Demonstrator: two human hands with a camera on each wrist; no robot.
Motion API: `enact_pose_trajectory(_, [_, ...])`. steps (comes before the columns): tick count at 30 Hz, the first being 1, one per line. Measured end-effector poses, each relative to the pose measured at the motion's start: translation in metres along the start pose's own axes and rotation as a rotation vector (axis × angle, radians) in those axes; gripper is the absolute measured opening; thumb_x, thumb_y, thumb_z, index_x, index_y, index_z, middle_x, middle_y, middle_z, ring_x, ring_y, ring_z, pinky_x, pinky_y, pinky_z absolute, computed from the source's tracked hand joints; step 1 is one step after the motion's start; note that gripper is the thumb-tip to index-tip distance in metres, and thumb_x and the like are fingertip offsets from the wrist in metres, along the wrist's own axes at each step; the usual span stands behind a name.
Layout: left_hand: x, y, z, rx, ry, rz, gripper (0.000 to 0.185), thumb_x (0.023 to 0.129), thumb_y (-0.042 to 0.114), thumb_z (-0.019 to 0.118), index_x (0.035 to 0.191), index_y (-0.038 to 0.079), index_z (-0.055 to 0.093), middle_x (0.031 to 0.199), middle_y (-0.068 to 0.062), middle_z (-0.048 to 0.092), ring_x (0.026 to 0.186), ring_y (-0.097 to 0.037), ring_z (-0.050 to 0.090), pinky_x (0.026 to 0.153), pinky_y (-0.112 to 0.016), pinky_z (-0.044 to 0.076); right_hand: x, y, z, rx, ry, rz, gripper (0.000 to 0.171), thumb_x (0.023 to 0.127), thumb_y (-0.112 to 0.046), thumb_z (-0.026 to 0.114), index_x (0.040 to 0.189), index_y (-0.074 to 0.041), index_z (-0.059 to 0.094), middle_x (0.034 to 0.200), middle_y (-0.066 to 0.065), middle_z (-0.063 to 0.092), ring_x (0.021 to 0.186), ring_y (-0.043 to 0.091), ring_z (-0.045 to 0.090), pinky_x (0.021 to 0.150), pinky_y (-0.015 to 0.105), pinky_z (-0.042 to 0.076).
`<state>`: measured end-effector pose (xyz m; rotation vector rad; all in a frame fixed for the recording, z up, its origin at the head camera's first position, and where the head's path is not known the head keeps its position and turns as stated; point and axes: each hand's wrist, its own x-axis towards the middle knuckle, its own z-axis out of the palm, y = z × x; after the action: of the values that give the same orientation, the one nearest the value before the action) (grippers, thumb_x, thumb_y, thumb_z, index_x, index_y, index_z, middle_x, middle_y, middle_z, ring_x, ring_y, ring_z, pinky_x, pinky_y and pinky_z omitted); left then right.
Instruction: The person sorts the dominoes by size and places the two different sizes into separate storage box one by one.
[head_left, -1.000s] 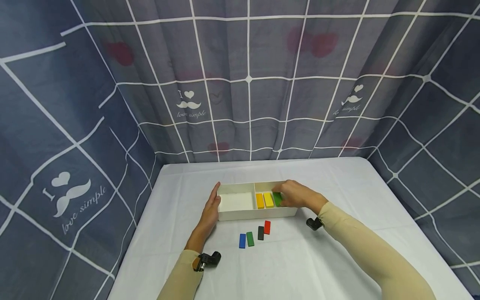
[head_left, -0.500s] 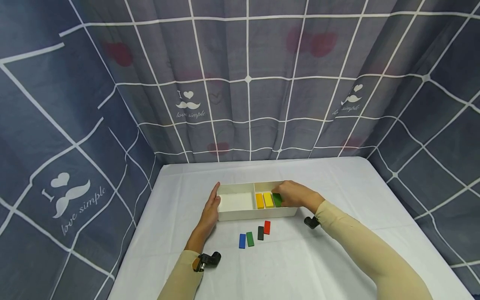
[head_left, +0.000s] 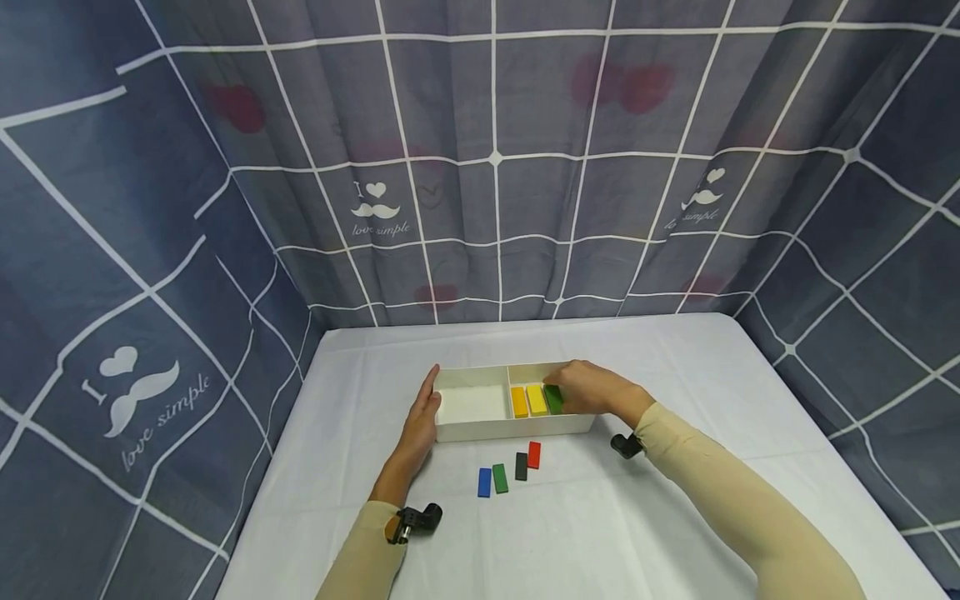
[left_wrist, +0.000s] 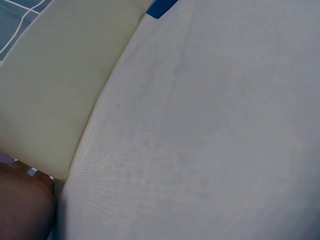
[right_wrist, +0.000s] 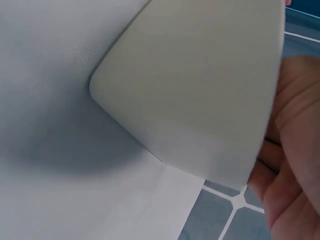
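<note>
A cream two-compartment box (head_left: pixel 487 429) stands on the white table. My left hand (head_left: pixel 416 421) lies along its left end, fingers extended against the outer wall; the left wrist view shows only part of that hand beside the box wall. My right hand (head_left: pixel 592 389) reaches over the right end, its curled fingers at a green block (head_left: pixel 553 400) in the smaller right compartment. An orange block (head_left: pixel 520 402) and a yellow block (head_left: pixel 536 401) stand beside it. The right wrist view shows the hand (right_wrist: pixel 295 150) behind the box wall; its fingertips are hidden there.
In front of the box lie a blue block (head_left: pixel 484 482), another green block (head_left: pixel 500 478), a black block (head_left: pixel 521 467) and a red block (head_left: pixel 534 455). The black and red ones nearly touch. A dark checked curtain (head_left: pixel 450 200) surrounds the table's back and sides.
Hardly anything differs. My right hand and wrist shift very slightly over the green block; my left hand and the loose blocks stay put.
</note>
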<state>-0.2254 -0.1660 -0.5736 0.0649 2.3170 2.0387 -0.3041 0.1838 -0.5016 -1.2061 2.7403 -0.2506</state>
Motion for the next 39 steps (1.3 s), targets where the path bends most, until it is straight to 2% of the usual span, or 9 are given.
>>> enact_pose_trajectory(3, [0.000,-0.001,-0.001,-0.027,-0.008,0.003,0.057,0.122,0.025,0.030,0.177,0.032,0.018,0.185,-0.002,0.014,0.172,-0.033,0.007,0.137,-0.065,0.002,-0.005,0.001,-0.003,0.059,0.028,0.013,0.045,0.090,-0.008,0.087,0.133,-0.001,0.076,0.126,0.012,0.080,0.111,0.025,0.076,0.103,0.046,0.064])
enact_pose_trajectory(6, [0.000,0.000,-0.003,-0.048,0.001,0.018,0.059,0.122,0.024,0.032,0.178,0.030,0.016,0.186,-0.002,0.014,0.172,-0.032,0.007,0.138,-0.063,0.004,-0.011,0.003,-0.006,0.116,0.081,0.016,0.045,0.095,-0.011,0.084,0.137,0.001,0.074,0.135,0.015,0.077,0.122,0.031,0.075,0.107,0.050,0.062])
enact_pose_trajectory(9, [-0.002,0.003,-0.004,-0.027,0.037,0.066,0.060,0.121,0.022,0.037,0.178,0.023,0.017,0.185,-0.008,0.015,0.172,-0.036,0.011,0.138,-0.062,0.010,-0.017,0.005,-0.009,0.155,0.148,0.022,0.045,0.099,-0.016,0.081,0.140,0.001,0.072,0.138,0.015,0.076,0.128,0.034,0.073,0.110,0.053,0.060])
enact_pose_trajectory(14, [-0.009,0.013,-0.005,0.065,0.125,0.194,0.068,0.116,0.018,0.055,0.176,0.014,0.023,0.182,-0.013,0.025,0.169,-0.038,0.022,0.138,-0.053,0.021,-0.026,0.006,-0.014,0.216,0.296,0.044,0.044,0.100,-0.020,0.079,0.139,0.000,0.073,0.137,0.014,0.077,0.131,0.036,0.072,0.111,0.056,0.058])
enact_pose_trajectory(19, [-0.017,0.023,-0.006,0.156,0.152,0.334,0.084,0.107,0.020,0.072,0.176,0.022,0.025,0.181,-0.004,0.028,0.168,-0.029,0.027,0.137,-0.036,0.023,-0.034,0.003,-0.015,0.280,0.471,0.140,0.049,0.102,-0.022,0.077,0.146,-0.002,0.069,0.145,0.016,0.072,0.135,0.040,0.068,0.113,0.060,0.055])
enact_pose_trajectory(23, [-0.024,0.030,-0.006,0.175,0.135,0.396,0.092,0.102,0.020,0.079,0.176,0.027,0.024,0.180,-0.002,0.031,0.168,-0.027,0.030,0.133,-0.020,0.025,-0.039,0.000,-0.010,0.357,0.568,0.242,0.053,0.105,-0.024,0.075,0.152,-0.004,0.064,0.151,0.018,0.068,0.136,0.043,0.067,0.115,0.062,0.053])
enact_pose_trajectory(25, [-0.028,0.033,-0.005,0.178,0.122,0.414,0.095,0.100,0.020,0.081,0.176,0.025,0.024,0.180,-0.003,0.032,0.167,-0.028,0.031,0.131,-0.015,0.025,-0.041,-0.001,-0.006,0.394,0.606,0.280,0.054,0.105,-0.025,0.074,0.154,-0.005,0.063,0.150,0.019,0.068,0.134,0.044,0.067,0.114,0.062,0.054])
enact_pose_trajectory(33, [-0.041,0.049,-0.001,0.199,0.053,0.457,0.102,0.096,0.019,0.085,0.176,0.015,0.023,0.180,-0.010,0.033,0.166,-0.031,0.033,0.130,-0.017,0.027,-0.046,0.000,0.017,0.537,0.696,0.369,0.052,0.110,-0.034,0.068,0.154,-0.008,0.062,0.153,0.017,0.067,0.136,0.046,0.067,0.113,0.061,0.055])
enact_pose_trajectory(39, [-0.053,0.056,0.003,0.209,-0.037,0.463,0.104,0.092,0.016,0.088,0.175,0.014,0.025,0.179,-0.006,0.036,0.164,-0.028,0.038,0.130,-0.019,0.030,-0.044,-0.001,0.036,0.684,0.829,0.369,0.047,0.109,-0.024,0.070,0.151,-0.004,0.064,0.151,0.021,0.067,0.140,0.041,0.065,0.118,0.051,0.052])
